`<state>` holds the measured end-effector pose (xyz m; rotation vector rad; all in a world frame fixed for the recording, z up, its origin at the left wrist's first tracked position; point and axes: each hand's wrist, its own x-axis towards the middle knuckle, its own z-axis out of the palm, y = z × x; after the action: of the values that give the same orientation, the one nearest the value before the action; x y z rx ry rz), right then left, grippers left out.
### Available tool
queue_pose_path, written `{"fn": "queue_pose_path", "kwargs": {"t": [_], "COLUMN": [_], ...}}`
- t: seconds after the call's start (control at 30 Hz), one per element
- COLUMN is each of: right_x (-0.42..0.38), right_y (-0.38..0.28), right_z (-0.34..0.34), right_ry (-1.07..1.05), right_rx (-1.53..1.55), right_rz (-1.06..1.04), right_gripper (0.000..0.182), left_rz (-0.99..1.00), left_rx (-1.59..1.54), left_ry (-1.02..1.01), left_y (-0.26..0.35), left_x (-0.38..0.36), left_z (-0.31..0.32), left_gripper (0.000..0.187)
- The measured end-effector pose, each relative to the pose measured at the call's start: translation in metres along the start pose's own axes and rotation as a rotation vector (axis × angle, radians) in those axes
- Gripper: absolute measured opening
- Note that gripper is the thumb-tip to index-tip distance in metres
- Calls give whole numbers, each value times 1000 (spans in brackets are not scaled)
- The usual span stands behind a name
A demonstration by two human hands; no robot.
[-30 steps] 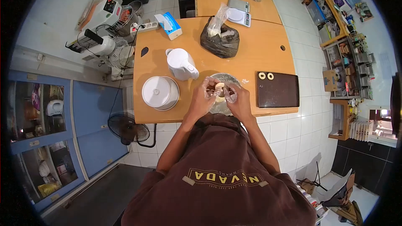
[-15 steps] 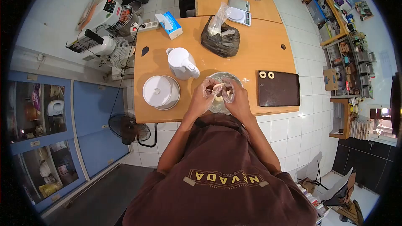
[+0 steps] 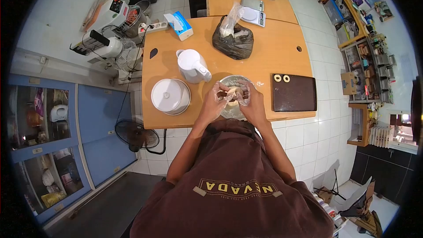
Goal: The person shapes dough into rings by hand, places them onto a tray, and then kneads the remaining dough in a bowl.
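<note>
1. Both hands of mine come together over the metal bowl (image 3: 228,113), left hand (image 3: 216,98) and right hand (image 3: 251,100) pinching one dough piece (image 3: 232,91) between them.
2. Fingers in crinkled clear plastic hide much of that piece; I cannot make out its full shape, nor all the bowl holds.
3. What shows is pale cream.
4. Right of my hands, two dough rings (image 3: 286,78) lie on the dark tray (image 3: 294,94).

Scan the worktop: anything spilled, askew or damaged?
White smudges on the tabletop, between the bowl and the dark tray. Probably stray flour or dough residue, odd because it's outside both. Nothing else stands out as tipped or broken.
</note>
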<state>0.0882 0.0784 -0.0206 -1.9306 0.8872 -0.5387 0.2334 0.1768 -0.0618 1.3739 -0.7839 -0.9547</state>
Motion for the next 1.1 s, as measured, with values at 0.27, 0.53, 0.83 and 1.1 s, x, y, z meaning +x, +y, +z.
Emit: {"fn": "queue_pose_path", "kwargs": {"t": [0.27,0.53,0.83,1.1], "right_x": [-1,0,1,2], "right_y": [-2,-4,7,-7], "right_z": [1,-1,0,-6], "right_ry": [72,-8,-6,29], "right_rx": [-127,-143,-91,-192], "right_rz": [-146,-33,-53,-180], "right_gripper": [44,41,34,29], "left_rz": [-68,-96,-128,-151], "left_rx": [56,-116,-176,-80], "left_ry": [-154,-154,-129,-108], "left_y": [-7,-10,3,-4], "left_x": [0,1,0,4], "left_z": [-1,1,-1,3], "left_gripper": [25,19,20,20]}}
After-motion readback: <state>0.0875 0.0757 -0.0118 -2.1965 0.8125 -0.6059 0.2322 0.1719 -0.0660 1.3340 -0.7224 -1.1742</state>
